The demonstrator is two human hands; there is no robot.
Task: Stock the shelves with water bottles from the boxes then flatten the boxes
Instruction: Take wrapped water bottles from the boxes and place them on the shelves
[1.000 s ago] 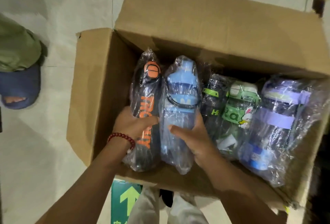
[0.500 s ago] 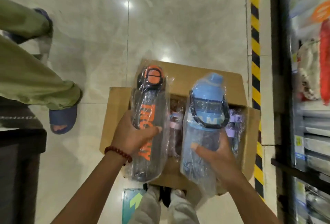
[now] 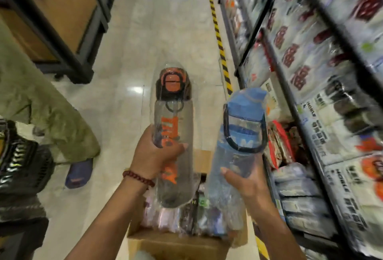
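My left hand (image 3: pixel 154 157) grips a clear bottle with an orange and black lid (image 3: pixel 173 114), wrapped in plastic, held upright above the box. In my right hand (image 3: pixel 245 179) is a blue-lidded bottle (image 3: pixel 241 135) with a black carry loop, also wrapped and tilted slightly right. Below them the open cardboard box (image 3: pixel 176 243) sits on the floor with several more wrapped bottles (image 3: pixel 186 216) inside. The shelves (image 3: pixel 306 127) stand to the right, packed with bagged goods.
Another person's green trouser leg (image 3: pixel 47 118) and blue slipper (image 3: pixel 78 173) are at the left. A dark-framed wooden unit (image 3: pixel 68 21) stands at the upper left. A yellow and black stripe (image 3: pixel 219 38) runs along the shelf base. Tiled aisle floor stretches ahead.
Both hands lifted the two bottles out of the box and raised them. My view swung up from the box toward the aisle and the shelves on the right.
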